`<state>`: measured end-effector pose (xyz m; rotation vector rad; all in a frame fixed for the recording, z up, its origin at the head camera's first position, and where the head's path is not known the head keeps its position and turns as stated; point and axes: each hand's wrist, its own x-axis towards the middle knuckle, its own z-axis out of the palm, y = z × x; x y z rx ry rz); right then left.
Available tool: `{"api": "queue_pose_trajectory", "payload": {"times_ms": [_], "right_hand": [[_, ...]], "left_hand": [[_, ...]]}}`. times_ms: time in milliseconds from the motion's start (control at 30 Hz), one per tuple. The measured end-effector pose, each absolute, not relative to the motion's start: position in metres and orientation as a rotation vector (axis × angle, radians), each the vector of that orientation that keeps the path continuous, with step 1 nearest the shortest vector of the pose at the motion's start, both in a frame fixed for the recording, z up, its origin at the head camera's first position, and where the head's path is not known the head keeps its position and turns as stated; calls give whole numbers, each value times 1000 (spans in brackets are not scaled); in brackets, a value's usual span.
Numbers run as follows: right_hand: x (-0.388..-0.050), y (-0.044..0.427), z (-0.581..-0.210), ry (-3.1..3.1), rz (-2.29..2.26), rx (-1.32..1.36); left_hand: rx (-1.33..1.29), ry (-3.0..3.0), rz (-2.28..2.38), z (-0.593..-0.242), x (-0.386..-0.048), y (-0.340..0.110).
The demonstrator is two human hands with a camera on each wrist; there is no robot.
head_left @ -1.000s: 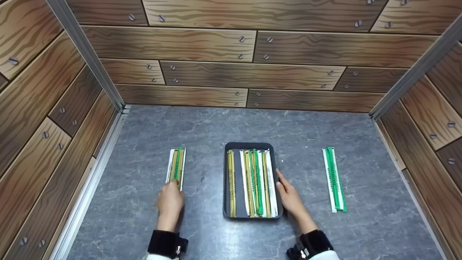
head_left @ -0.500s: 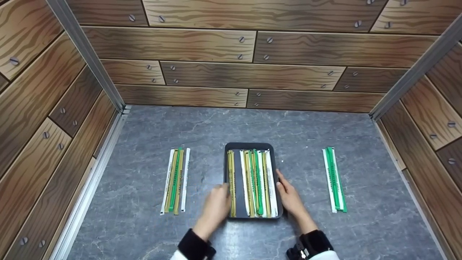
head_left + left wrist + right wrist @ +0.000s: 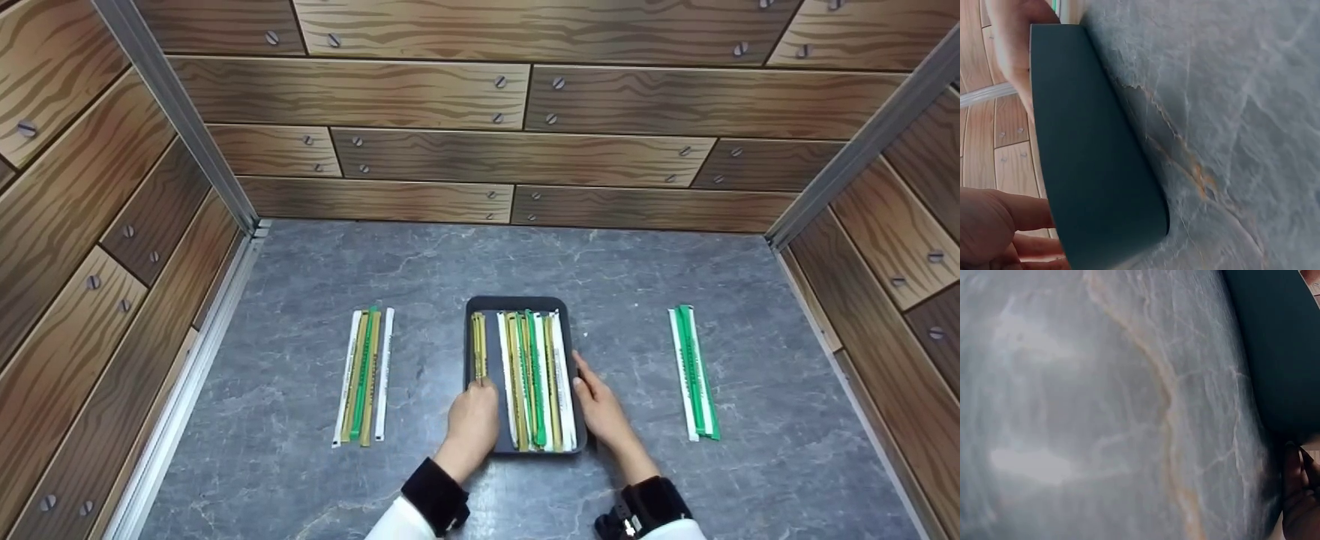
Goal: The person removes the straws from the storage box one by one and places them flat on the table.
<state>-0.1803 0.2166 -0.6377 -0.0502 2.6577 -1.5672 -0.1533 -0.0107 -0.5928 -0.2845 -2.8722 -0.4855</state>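
Covering the near ends of the gold sticks [image 3: 480, 345], in the left part of the dark tray [image 3: 517, 302], with the left hand [image 3: 472, 420], apparently coming in from above because of the raised wall. Curling those fingers inward, but hiding the tips from the head view and, behind the tray wall, from the left wrist view; leaving a closed pinch impossible to tell. Touching the tray's right outer side with the right hand [image 3: 604, 412], extending the fingers along the wall rather than wrapping them, holding no stick, probably for steadying against a nudge from the other side.

Showing, past a bare strip of tray floor, a close row of white, gold and green sticks [image 3: 536, 375], running lengthwise, likely for fitting between the short ends.

Flanking the tray on the grey table [image 3: 600, 277] with a left group of sticks [image 3: 364, 375], setting one white stick slightly apart, and a right group of sticks [image 3: 694, 375], overlapping white and green; perhaps placing both well apart from the tray for telling them from its contents.

Backing everything with plank-patterned walls [image 3: 510, 150].
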Motion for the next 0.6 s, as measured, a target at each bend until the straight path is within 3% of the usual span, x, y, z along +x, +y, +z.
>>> {"api": "queue_pose_trajectory", "payload": {"times_ms": [600], "right_hand": [[-182,212,-633,2652,-1579,3]], "left_hand": [[-232,-2909,-415,-610,-160,-2]]}}
